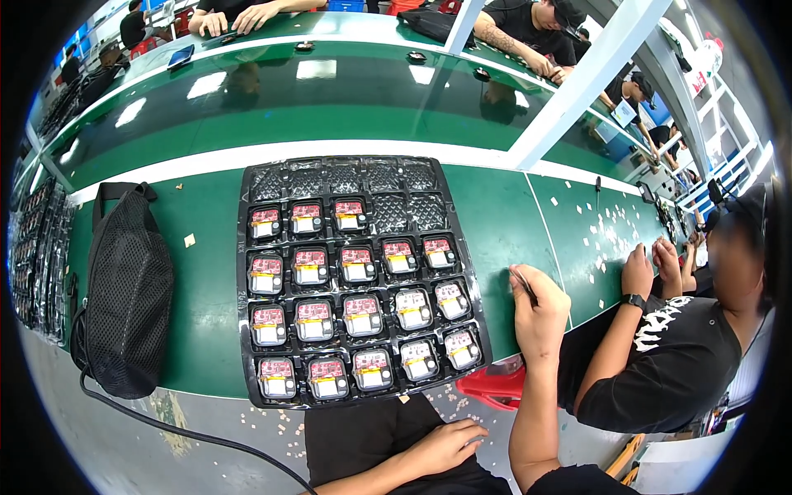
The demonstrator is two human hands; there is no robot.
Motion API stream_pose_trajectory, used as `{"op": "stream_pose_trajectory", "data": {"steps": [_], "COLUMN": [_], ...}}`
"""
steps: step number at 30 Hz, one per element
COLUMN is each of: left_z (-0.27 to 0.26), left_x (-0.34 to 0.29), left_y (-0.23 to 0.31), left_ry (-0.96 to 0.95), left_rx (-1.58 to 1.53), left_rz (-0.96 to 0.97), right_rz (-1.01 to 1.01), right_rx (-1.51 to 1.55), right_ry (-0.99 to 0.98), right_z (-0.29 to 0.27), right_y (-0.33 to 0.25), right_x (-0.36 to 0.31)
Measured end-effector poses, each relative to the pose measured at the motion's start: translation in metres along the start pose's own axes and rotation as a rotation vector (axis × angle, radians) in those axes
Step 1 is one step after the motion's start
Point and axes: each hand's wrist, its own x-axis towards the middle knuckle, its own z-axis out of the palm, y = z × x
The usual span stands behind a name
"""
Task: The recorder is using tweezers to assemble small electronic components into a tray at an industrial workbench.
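Note:
A black plastic tray with square pockets lies on the green table in front of me. Small black-cased devices with red circuit boards, such as one in the middle, fill most pockets. Its far row and two pockets at the right of the second row hold no device. My right hand is raised just right of the tray, fingers pinched on a thin dark object whose kind I cannot make out. My left hand rests on my black-trousered lap below the tray's near edge, fingers loosely extended and holding nothing.
A black mesh bag lies left of the tray, with a black cable below it. Beyond a white rail runs a green conveyor carrying small devices. A co-worker sits close on my right, near scattered pale bits.

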Motion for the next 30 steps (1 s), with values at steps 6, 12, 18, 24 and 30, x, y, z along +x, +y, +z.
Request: {"op": "stream_pose_trajectory", "data": {"steps": [6,12,18,24,30], "left_z": [-0.0014,-0.0023,-0.0013,-0.0013,-0.0028], "left_x": [-0.0008,0.0001,0.0007,-0.0001,-0.0017], "left_y": [0.0003,0.0014,0.0015,0.0004,0.004], "left_ry": [0.009,0.008,0.003,-0.002,0.004], "left_rx": [-0.022,0.001,0.011,0.022,0.04], "left_rz": [0.018,0.009,0.005,0.005,0.002], "right_rz": [0.013,-0.033,-0.019,-0.035,-0.01], "right_rx": [0.009,-0.005,0.084,0.039,0.063], "right_ry": [-0.018,-0.053,-0.063,-0.034,-0.052], "right_z": [-0.0002,-0.0008,0.0025,-0.001,-0.0065], "right_y": [-0.0009,-0.0002,-0.0017,-0.0011,-0.0042], "right_x": [-0.0005,-0.0018,-0.0042,-0.007,-0.0056]}}
